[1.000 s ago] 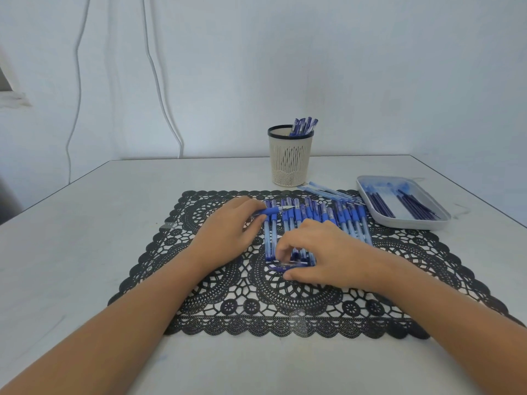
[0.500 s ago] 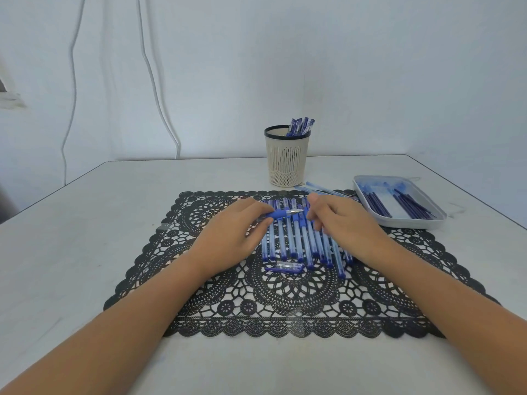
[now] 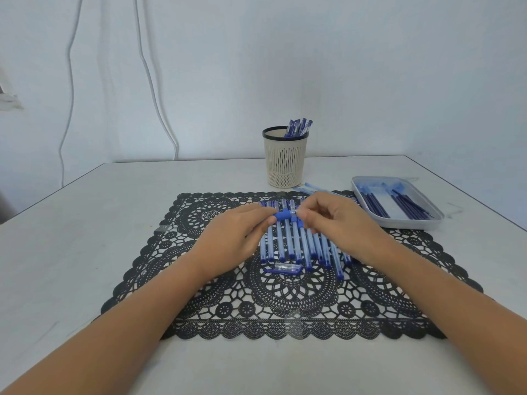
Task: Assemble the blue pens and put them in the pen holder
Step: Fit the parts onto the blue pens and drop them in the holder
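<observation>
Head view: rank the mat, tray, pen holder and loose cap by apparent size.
1. mat, by far the largest
2. tray
3. pen holder, smaller in area than the tray, at similar depth
4. loose cap, smallest, though nearer the camera

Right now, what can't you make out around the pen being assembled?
Head view only:
- held pen: left hand and right hand cover both ends; tip fit unknown.
- pen holder: wall hides most of the pens inside; count unclear.
- tray: refills too blurred to count.
</observation>
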A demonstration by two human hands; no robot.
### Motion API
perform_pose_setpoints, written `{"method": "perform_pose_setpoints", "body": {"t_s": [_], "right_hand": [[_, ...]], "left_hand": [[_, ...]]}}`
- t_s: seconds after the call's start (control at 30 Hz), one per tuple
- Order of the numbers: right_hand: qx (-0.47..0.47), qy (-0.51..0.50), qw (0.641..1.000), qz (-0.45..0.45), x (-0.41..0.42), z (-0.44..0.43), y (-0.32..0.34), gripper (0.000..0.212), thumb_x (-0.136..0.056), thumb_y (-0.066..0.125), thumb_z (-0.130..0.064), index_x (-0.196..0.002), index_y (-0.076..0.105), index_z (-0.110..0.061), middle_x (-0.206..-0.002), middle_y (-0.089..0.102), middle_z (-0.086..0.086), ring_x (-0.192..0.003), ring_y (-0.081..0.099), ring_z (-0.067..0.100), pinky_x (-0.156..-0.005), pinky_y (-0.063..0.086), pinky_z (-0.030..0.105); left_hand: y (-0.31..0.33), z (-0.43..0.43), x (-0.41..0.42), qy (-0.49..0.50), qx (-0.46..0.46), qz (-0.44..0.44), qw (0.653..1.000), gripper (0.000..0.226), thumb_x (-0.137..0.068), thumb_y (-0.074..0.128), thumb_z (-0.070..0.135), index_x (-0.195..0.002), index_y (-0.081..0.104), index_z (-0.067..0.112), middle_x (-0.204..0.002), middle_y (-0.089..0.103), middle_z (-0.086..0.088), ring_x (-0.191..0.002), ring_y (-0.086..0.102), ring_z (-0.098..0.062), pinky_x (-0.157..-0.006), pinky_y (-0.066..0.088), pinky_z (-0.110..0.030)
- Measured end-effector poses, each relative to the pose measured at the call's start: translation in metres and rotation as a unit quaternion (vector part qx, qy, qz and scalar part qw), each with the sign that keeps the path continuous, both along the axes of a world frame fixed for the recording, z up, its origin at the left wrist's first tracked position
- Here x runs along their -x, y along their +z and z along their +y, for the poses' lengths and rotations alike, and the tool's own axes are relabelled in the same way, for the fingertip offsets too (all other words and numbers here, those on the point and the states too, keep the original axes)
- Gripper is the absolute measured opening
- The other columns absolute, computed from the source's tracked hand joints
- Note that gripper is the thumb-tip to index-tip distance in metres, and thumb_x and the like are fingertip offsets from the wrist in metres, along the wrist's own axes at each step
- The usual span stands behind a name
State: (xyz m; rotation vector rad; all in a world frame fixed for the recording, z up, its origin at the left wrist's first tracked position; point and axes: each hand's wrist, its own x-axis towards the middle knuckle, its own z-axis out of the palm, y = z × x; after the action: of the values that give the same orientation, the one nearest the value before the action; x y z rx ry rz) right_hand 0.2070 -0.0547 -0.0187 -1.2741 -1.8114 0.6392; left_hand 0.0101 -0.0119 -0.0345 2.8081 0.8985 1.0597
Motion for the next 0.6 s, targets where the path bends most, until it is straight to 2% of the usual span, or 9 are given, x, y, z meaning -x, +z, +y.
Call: {"method": "perform_pose_setpoints", "body": {"t_s": [0.03,0.13,0.27,0.33,0.4,0.47,0.53,0.6], "right_hand": [[-0.002,0.013,1.000,-0.004,0.0004,-0.0005,-0.0006,0.012,-0.092,0.054,-0.021,-0.085,0.053,-0.031,-0.070,0.062,-0.007,-0.061,0.055,-0.001,-0.064,0.046,0.012],[0.001,0.032,0.999,-0.006,0.0011,-0.0004,-0.0029,0.014,-0.091,0.056,-0.018,-0.089,0.048,-0.030,-0.075,0.063,-0.006,-0.066,0.060,0.002,-0.071,0.048,0.018],[0.022,0.016,0.999,-0.029,-0.0016,-0.0021,-0.0012,0.019,-0.086,0.060,-0.037,-0.097,0.046,-0.032,-0.086,0.063,-0.007,-0.074,0.063,0.008,-0.071,0.048,0.020],[0.029,-0.007,0.999,-0.032,-0.0009,-0.0028,0.0013,0.028,-0.088,0.046,-0.050,-0.093,0.054,-0.024,-0.076,0.064,-0.007,-0.063,0.060,0.004,-0.063,0.044,0.016],[0.038,-0.020,0.999,-0.031,-0.0021,-0.0006,0.0020,0.040,-0.091,0.039,-0.048,-0.079,0.061,-0.017,-0.063,0.061,-0.007,-0.053,0.054,0.001,-0.060,0.041,0.014],[0.037,-0.014,0.998,-0.040,-0.0023,-0.0006,0.0023,0.026,-0.094,0.046,-0.035,-0.078,0.060,-0.021,-0.064,0.061,-0.007,-0.053,0.053,0.002,-0.059,0.042,0.016],[0.040,0.011,0.999,-0.027,-0.0032,0.0004,0.0008,0.005,-0.091,0.055,-0.025,-0.090,0.055,-0.030,-0.078,0.063,-0.006,-0.065,0.060,0.008,-0.064,0.045,0.020],[0.039,0.008,0.999,-0.012,-0.0031,-0.0006,0.0011,0.007,-0.089,0.057,-0.030,-0.094,0.052,-0.032,-0.084,0.064,-0.006,-0.069,0.063,0.006,-0.066,0.047,0.018]], "left_hand": [[0.0005,0.0001,-0.0001,-0.001,0.013,-0.004,1.000,0.044,-0.094,0.032,0.038,-0.113,0.062,0.012,-0.074,0.050,0.022,-0.065,0.048,0.002,-0.061,0.036,-0.010],[-0.0009,0.0003,-0.0009,0.003,0.026,-0.005,1.000,0.046,-0.093,0.032,0.041,-0.112,0.063,0.013,-0.072,0.047,0.024,-0.064,0.047,0.006,-0.059,0.033,-0.008],[-0.0040,-0.0009,-0.0022,0.010,0.013,0.013,1.000,0.046,-0.093,0.032,0.041,-0.114,0.062,0.013,-0.083,0.059,0.011,-0.070,0.051,0.001,-0.063,0.042,-0.016],[-0.0042,-0.0010,-0.0023,0.013,0.012,0.015,1.000,0.046,-0.093,0.032,0.040,-0.115,0.062,0.013,-0.083,0.056,0.013,-0.068,0.048,0.005,-0.062,0.039,-0.012],[-0.0039,-0.0012,-0.0023,0.017,0.013,0.013,1.000,0.047,-0.093,0.031,0.041,-0.115,0.062,0.013,-0.082,0.051,0.017,-0.069,0.044,0.011,-0.063,0.034,-0.008],[-0.0036,-0.0012,-0.0021,0.019,0.014,0.015,1.000,0.047,-0.093,0.031,0.041,-0.115,0.062,0.013,-0.082,0.050,0.017,-0.068,0.044,0.010,-0.063,0.032,-0.008],[-0.0035,-0.0009,-0.0018,0.021,0.012,0.011,1.000,0.047,-0.093,0.031,0.041,-0.114,0.062,0.013,-0.083,0.051,0.017,-0.067,0.045,0.006,-0.062,0.033,-0.008],[-0.0032,-0.0006,-0.0016,0.020,0.008,0.011,1.000,0.046,-0.093,0.032,0.040,-0.114,0.062,0.013,-0.083,0.052,0.016,-0.066,0.044,0.006,-0.061,0.034,-0.009]]}}
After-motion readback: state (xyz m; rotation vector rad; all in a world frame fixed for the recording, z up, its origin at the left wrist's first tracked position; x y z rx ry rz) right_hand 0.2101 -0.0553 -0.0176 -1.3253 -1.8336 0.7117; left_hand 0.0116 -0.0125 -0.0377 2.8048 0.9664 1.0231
